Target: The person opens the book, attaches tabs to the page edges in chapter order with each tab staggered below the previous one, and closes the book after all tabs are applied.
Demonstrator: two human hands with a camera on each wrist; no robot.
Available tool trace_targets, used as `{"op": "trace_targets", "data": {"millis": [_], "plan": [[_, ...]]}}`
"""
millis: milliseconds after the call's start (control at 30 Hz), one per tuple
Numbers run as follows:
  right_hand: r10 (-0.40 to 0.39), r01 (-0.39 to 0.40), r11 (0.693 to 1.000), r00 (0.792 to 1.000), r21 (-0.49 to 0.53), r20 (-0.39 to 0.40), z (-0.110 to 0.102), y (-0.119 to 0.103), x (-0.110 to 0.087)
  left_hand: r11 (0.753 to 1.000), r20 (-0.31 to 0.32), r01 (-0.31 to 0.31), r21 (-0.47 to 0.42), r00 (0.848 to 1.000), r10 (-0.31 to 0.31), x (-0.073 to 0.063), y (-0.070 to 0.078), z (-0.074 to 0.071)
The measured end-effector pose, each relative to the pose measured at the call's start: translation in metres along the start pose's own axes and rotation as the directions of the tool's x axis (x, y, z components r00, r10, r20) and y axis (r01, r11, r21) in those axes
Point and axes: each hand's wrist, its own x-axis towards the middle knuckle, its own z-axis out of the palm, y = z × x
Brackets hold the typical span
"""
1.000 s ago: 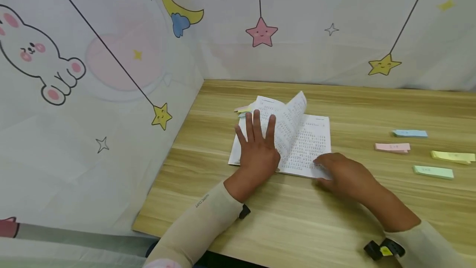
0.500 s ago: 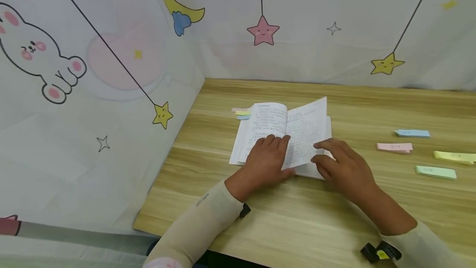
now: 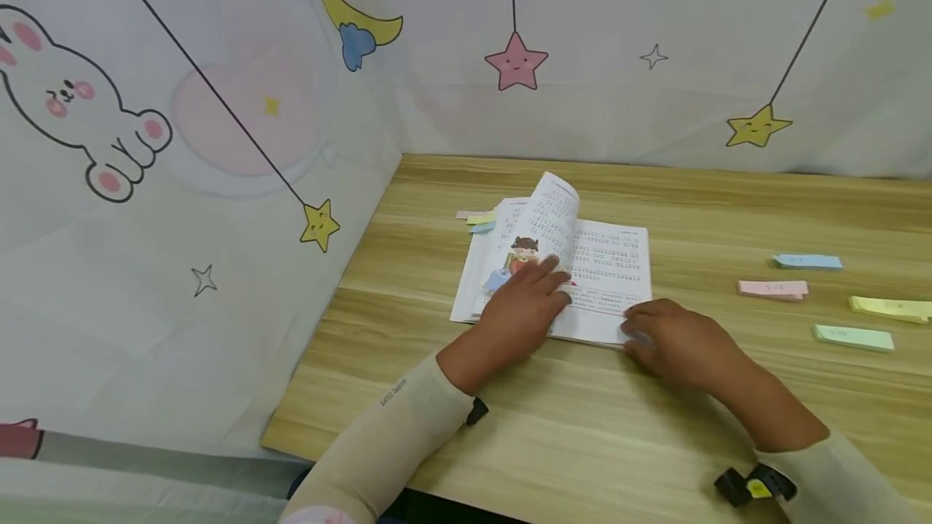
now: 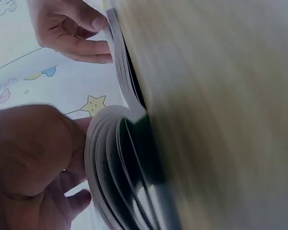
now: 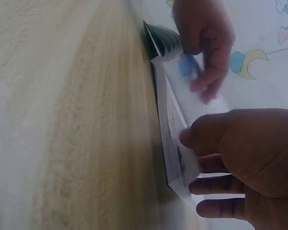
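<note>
An open book (image 3: 607, 265) with printed pages lies on the wooden table, a curled page (image 3: 553, 209) standing up near its middle. My left hand (image 3: 520, 310) rests over the lower left part, fingers loosely spread across the turned page with its cartoon child picture. In the left wrist view, the left pages (image 4: 103, 158) bow upward beside that hand. My right hand (image 3: 677, 342) is at the lower right corner, thumb and fingers pinching the page edge (image 5: 176, 120). Pink, yellow and blue sticky tabs (image 3: 480, 221) jut from the book's upper left side.
To the right lie blue (image 3: 807, 262), pink (image 3: 773, 289), yellow (image 3: 890, 308) and green (image 3: 853, 337) sticky-note pads on the table (image 3: 568, 435). A white cloth backdrop (image 3: 451, 120) with cartoon prints stands behind and to the left.
A page has swung from right to left, and another page now shows on the right. My left fingers went from spread flat to drawn back, then out over the turned page; the right hand returned to the corner.
</note>
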Motion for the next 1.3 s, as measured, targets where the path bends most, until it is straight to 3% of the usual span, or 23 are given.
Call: {"op": "trace_targets", "data": {"millis": [100,167,200,267,333,367,400,433,467,567,600,633,700,767,833,900,1067,1300], "plan": [[-0.027,0.025,1.000,0.994,-0.017,-0.104,-0.001,0.000,0.003,0.997,0.047,-0.043,-0.056,0.998,0.046,0.000,0.002,0.000],[-0.097,0.088,0.995,0.966,-0.048,-0.238,-0.001,-0.001,0.006,0.998,0.047,-0.025,-0.066,0.998,0.028,0.000,0.003,0.001],[-0.146,0.131,0.989,0.936,-0.068,-0.321,0.000,-0.002,0.008,0.998,0.044,-0.015,-0.059,0.999,0.018,0.000,0.003,0.001],[-0.253,0.218,0.968,0.842,-0.128,-0.477,0.001,-0.004,0.011,0.999,0.038,0.014,-0.049,0.999,-0.012,0.001,0.003,0.003],[-0.314,0.261,0.949,0.751,-0.175,-0.581,0.002,-0.007,0.012,0.998,0.012,0.048,-0.043,0.999,-0.048,0.001,0.003,0.004],[-0.319,0.265,0.947,0.722,-0.181,-0.614,0.002,-0.008,0.012,0.996,-0.016,0.076,-0.048,0.997,-0.077,0.002,0.003,0.005],[-0.307,0.257,0.951,0.719,-0.172,-0.624,0.002,-0.008,0.012,0.992,-0.054,0.108,-0.059,0.992,-0.111,0.002,0.003,0.005],[-0.281,0.239,0.959,0.741,-0.152,-0.610,0.002,-0.008,0.011,0.988,-0.092,0.141,-0.063,0.985,-0.146,0.003,0.002,0.006],[-0.237,0.210,0.971,0.784,-0.114,-0.574,0.002,-0.008,0.009,0.982,-0.130,0.175,-0.064,0.975,-0.182,0.003,0.002,0.006],[-0.091,0.091,0.996,0.940,-0.017,-0.330,0.002,-0.005,0.003,0.963,-0.200,0.262,-0.057,0.942,-0.268,0.003,0.000,0.004],[-0.049,0.050,0.999,0.972,-0.004,-0.228,0.002,-0.003,0.001,0.963,-0.192,0.268,-0.034,0.944,-0.269,0.003,0.000,0.003],[-0.020,0.020,1.000,0.989,-0.001,-0.147,0.003,-0.002,-0.001,0.966,-0.167,0.260,0.002,0.952,-0.256,0.003,0.000,0.002],[0.010,-0.010,1.000,0.999,0.001,-0.038,0.003,0.000,-0.003,0.980,-0.089,0.191,0.054,0.979,-0.186,0.002,0.000,0.000],[0.011,-0.011,1.000,1.000,0.003,-0.003,0.003,0.002,-0.004,0.994,0.005,0.071,0.084,0.997,-0.072,0.002,0.000,-0.002],[0.008,-0.007,1.000,1.000,0.004,-0.013,0.003,0.003,-0.004,0.998,0.068,-0.025,0.065,0.997,0.021,0.002,0.002,-0.003],[-0.007,0.007,1.000,0.999,0.001,-0.036,0.002,0.003,-0.004,0.997,0.092,-0.071,0.029,0.993,0.069,0.002,0.003,-0.003],[-0.035,0.034,0.999,0.995,-0.013,-0.094,0.002,0.003,0.000,0.999,0.101,-0.033,-0.023,0.994,0.035,0.002,0.005,-0.002],[-0.015,0.015,1.000,0.997,-0.002,-0.082,0.001,0.001,-0.001,0.997,0.203,0.063,-0.047,0.978,-0.052,0.002,0.006,-0.001]]}}
